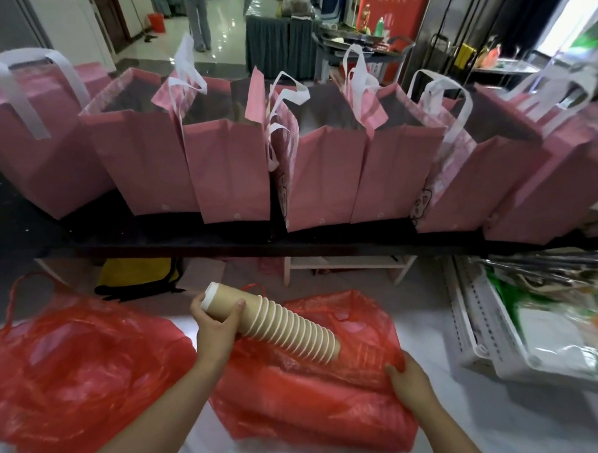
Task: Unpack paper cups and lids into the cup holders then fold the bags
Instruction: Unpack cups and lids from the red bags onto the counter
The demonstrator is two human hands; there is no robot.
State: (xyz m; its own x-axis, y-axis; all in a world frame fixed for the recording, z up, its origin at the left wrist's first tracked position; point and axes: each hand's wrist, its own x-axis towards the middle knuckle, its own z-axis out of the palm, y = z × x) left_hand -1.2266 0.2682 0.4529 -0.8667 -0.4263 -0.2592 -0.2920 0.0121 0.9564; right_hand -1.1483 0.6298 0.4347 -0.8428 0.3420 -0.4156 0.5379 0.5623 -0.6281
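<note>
My left hand (pixel 214 328) grips a nested stack of brown paper cups (pixel 283 325) near its narrow end, holding it tilted above a red plastic bag (pixel 317 408). The stack's wide end points down-right toward the bag's mouth. My right hand (pixel 409 380) pinches the right edge of that same red bag. A second, fuller red plastic bag (pixel 68 370) sits to the left on the white surface. What is inside either red bag is hidden.
A row of several pink paper bags (pixel 231 168) with white handles stands on a dark shelf (pixel 255 245) ahead. A white crate (pixel 512 341) of packets lies at the right. A yellow bag (pixel 138 274) rests under the shelf. A person stands far back.
</note>
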